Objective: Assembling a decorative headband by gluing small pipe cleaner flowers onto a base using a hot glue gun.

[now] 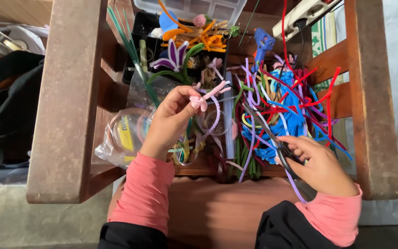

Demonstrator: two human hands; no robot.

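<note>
My left hand (171, 121) pinches a pink pipe-cleaner shape (208, 94) with small loops, held up over the middle of a wooden chair seat. My right hand (316, 163) grips a pair of scissors (266, 131) by the handles; the blades point up and left toward the pink piece, a short gap away. Under the scissors lies a tangled heap of pipe cleaners (289, 103) in blue, red, purple and green. Both sleeves are pink.
A black tray (139, 50) at the back holds pipe-cleaner flowers, orange pieces and green wires. A blue glue gun (263, 44) and a white power strip (307, 11) lie at the back right. Tape rolls in clear plastic (125, 133) sit left. Wooden armrests (65, 101) flank both sides.
</note>
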